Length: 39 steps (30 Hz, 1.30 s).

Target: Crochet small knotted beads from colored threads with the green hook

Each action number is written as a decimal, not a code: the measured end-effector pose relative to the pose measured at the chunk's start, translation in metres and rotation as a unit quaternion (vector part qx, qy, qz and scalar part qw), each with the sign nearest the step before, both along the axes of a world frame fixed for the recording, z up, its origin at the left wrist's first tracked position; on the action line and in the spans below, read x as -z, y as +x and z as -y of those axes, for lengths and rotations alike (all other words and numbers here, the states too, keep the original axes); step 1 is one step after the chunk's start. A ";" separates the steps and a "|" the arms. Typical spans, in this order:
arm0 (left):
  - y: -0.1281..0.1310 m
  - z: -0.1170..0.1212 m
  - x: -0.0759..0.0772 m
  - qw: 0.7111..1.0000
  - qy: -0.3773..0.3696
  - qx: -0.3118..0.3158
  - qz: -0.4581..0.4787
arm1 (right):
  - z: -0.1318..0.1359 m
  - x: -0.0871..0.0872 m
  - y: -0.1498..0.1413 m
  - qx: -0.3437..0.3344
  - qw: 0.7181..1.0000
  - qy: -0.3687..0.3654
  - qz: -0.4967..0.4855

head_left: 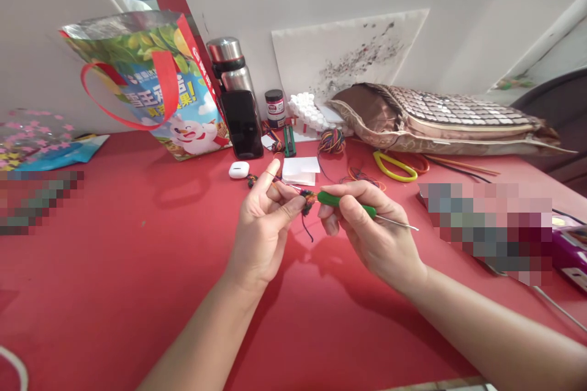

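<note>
My left hand [263, 220] pinches a small multicoloured crochet piece [307, 200] between thumb and fingers, with thread looped over the raised index finger. My right hand [367, 229] grips a green-handled crochet hook [342, 201]; its working end meets the crochet piece and its metal tail points right. A dark strand hangs below the piece. Both hands hover over the red table [137, 269] near its middle.
Behind the hands lie white paper squares [300, 170], a white earbud case [239, 169], a multicoloured yarn ball [332, 141], yellow scissors [394, 166], a black phone [241, 124], a steel flask [229, 67], a printed gift bag [156, 85] and a sequinned cushion [440, 119].
</note>
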<state>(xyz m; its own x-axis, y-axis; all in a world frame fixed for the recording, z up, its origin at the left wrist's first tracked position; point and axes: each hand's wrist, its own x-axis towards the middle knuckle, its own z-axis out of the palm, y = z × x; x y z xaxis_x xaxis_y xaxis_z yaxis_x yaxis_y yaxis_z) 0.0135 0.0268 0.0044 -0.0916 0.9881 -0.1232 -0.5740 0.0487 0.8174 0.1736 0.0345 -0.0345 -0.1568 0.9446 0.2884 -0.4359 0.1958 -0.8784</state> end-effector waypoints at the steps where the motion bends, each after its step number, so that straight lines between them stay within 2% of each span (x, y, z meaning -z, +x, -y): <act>1: -0.001 0.000 0.000 1.000 0.000 -0.001 -0.002 | 0.000 -0.001 0.001 0.002 1.000 -0.004 0.001; 7: -0.002 -0.002 0.001 1.000 0.003 0.000 -0.012 | -0.001 -0.003 0.003 0.009 1.000 -0.022 0.011; 31: -0.007 -0.001 -0.005 0.997 0.041 -0.005 -0.058 | -0.003 -0.007 0.013 0.029 0.999 -0.012 0.038; 39: -0.008 0.002 -0.005 0.993 0.058 -0.005 -0.102 | -0.006 -0.018 0.021 0.037 0.998 -0.029 0.042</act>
